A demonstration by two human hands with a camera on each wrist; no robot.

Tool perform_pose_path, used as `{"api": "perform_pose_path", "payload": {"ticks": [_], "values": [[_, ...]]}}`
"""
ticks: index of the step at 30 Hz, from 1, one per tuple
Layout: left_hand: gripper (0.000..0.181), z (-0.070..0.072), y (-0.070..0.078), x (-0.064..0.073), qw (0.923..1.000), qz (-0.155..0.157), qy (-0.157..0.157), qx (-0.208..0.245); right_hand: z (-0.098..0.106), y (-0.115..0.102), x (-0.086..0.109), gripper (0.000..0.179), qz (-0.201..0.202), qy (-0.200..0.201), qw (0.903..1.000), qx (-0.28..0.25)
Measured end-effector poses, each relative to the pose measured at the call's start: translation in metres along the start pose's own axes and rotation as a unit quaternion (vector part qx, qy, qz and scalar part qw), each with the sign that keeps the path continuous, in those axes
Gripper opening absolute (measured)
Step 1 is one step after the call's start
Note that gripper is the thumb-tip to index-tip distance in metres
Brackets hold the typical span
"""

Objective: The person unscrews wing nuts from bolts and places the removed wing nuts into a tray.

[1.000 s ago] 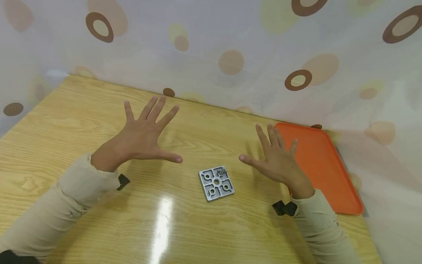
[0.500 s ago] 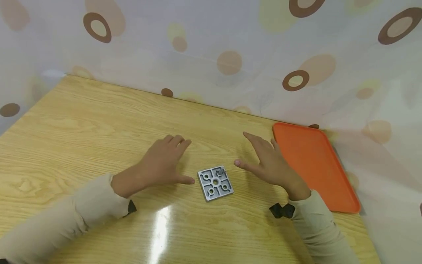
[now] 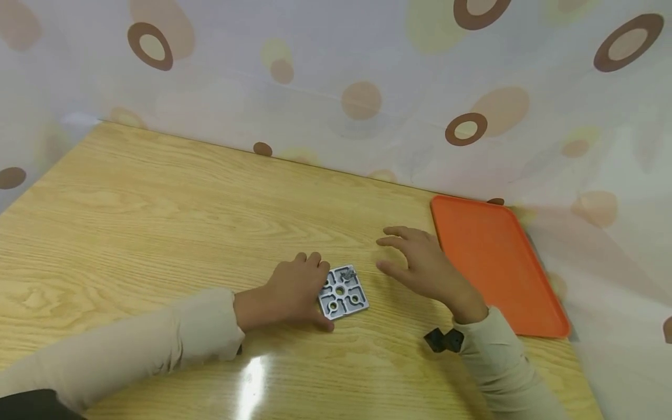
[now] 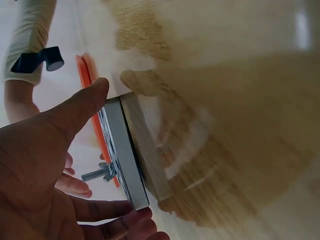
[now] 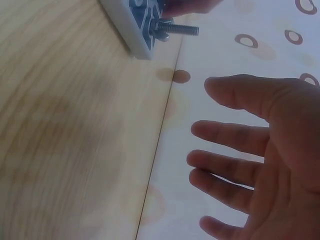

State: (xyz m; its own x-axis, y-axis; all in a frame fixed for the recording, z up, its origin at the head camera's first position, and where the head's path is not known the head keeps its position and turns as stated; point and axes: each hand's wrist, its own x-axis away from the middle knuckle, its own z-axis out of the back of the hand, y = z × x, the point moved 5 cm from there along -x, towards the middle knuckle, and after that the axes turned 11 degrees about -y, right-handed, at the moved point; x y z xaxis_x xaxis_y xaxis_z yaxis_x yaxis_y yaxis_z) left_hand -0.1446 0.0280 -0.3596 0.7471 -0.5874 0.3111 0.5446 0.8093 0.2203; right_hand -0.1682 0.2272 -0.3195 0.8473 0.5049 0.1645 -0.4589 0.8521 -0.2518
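A square silver metal plate (image 3: 341, 298) with recessed webs and several round holes lies on the wooden table. From its far right corner rises a wing bolt (image 3: 348, 274), whose threaded shank (image 5: 184, 29) shows clearly in the right wrist view. My left hand (image 3: 299, 289) grips the plate's left side. In the left wrist view the thumb (image 4: 92, 97) is against one edge and the fingertips (image 4: 135, 212) are at the opposite edge. To the right of the plate, my right hand (image 3: 427, 268) hovers apart from it, fingers loosely bent and holding nothing.
An orange tray (image 3: 488, 262) lies at the table's right side, behind the right hand. A patterned sheet (image 3: 315, 76) hangs along the table's far edge (image 3: 236, 150). Light glares off the near tabletop (image 3: 253, 379).
My left hand has come down and right from a spread pose above the table and now grips the plate. My right hand has lowered slightly, its fingers bending from spread to loosely curved.
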Motion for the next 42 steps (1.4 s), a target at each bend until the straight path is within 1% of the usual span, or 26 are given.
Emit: {"api": "perform_pose_path", "payload": {"ticks": [3,6,9,13,15,18,23,26,29,31,33,34,36,37,38,39,40,42], "values": [[0.094,-0.002,0.002,-0.003,0.9999,0.011,-0.003,-0.009,-0.004,-0.001,-0.003,0.043,0.007,-0.01,0.9995,-0.03],[0.089,-0.003,0.002,-0.006,0.9997,0.013,-0.004,-0.018,-0.01,-0.004,-0.007,0.042,0.017,-0.018,0.9978,-0.061],[0.083,0.0,0.002,-0.009,1.0,0.007,-0.003,-0.006,-0.013,-0.008,-0.009,0.041,0.027,-0.021,0.9969,-0.07],[0.081,0.008,0.001,-0.008,0.9997,-0.005,0.013,0.018,-0.012,-0.013,-0.011,0.04,0.035,-0.016,0.997,-0.068],[0.081,0.015,0.001,-0.006,0.9992,-0.014,0.027,0.024,-0.009,-0.012,-0.01,0.04,0.03,-0.012,0.9972,-0.067],[0.08,0.026,-0.001,-0.003,0.9975,-0.024,0.057,0.035,-0.001,-0.009,-0.008,0.039,0.023,-0.006,0.9964,-0.081],[0.085,0.045,-0.012,0.003,0.9901,-0.034,0.121,0.063,0.016,-0.005,-0.006,0.039,0.018,0.009,0.9943,-0.105],[0.085,0.056,-0.019,0.008,0.9798,-0.053,0.169,0.092,0.026,-0.004,-0.003,0.042,0.019,0.013,0.9915,-0.128],[0.083,0.068,-0.028,0.016,0.9685,-0.068,0.199,0.133,0.04,-0.006,0.001,0.044,0.02,0.017,0.9847,-0.172],[0.082,0.077,-0.033,0.022,0.9612,-0.07,0.213,0.161,0.05,-0.009,0.004,0.044,0.026,0.028,0.9803,-0.194],[0.082,0.085,-0.037,0.027,0.9547,-0.068,0.221,0.187,0.057,-0.013,0.005,0.042,0.034,0.039,0.9777,-0.204],[0.082,0.088,-0.039,0.03,0.9513,-0.068,0.226,0.198,0.059,-0.016,0.003,0.041,0.037,0.042,0.9773,-0.204],[0.081,0.091,-0.043,0.033,0.9413,-0.076,0.235,0.231,0.058,-0.021,-0.002,0.04,0.047,0.046,0.9767,-0.204],[0.081,0.091,-0.044,0.034,0.935,-0.083,0.234,0.253,0.056,-0.024,-0.005,0.04,0.049,0.044,0.9758,-0.208],[0.08,0.09,-0.045,0.034,0.9272,-0.093,0.231,0.279,0.054,-0.026,-0.008,0.04,0.052,0.043,0.9747,-0.213],[0.079,0.089,-0.046,0.034,0.9178,-0.106,0.228,0.307,0.053,-0.029,-0.011,0.041,0.056,0.043,0.9732,-0.219],[0.078,0.088,-0.047,0.034,0.9066,-0.12,0.224,0.337,0.052,-0.032,-0.014,0.042,0.063,0.045,0.9712,-0.226],[0.076,0.085,-0.047,0.034,0.8786,-0.151,0.217,0.398,0.051,-0.037,-0.018,0.044,0.079,0.051,0.9663,-0.24]]}}
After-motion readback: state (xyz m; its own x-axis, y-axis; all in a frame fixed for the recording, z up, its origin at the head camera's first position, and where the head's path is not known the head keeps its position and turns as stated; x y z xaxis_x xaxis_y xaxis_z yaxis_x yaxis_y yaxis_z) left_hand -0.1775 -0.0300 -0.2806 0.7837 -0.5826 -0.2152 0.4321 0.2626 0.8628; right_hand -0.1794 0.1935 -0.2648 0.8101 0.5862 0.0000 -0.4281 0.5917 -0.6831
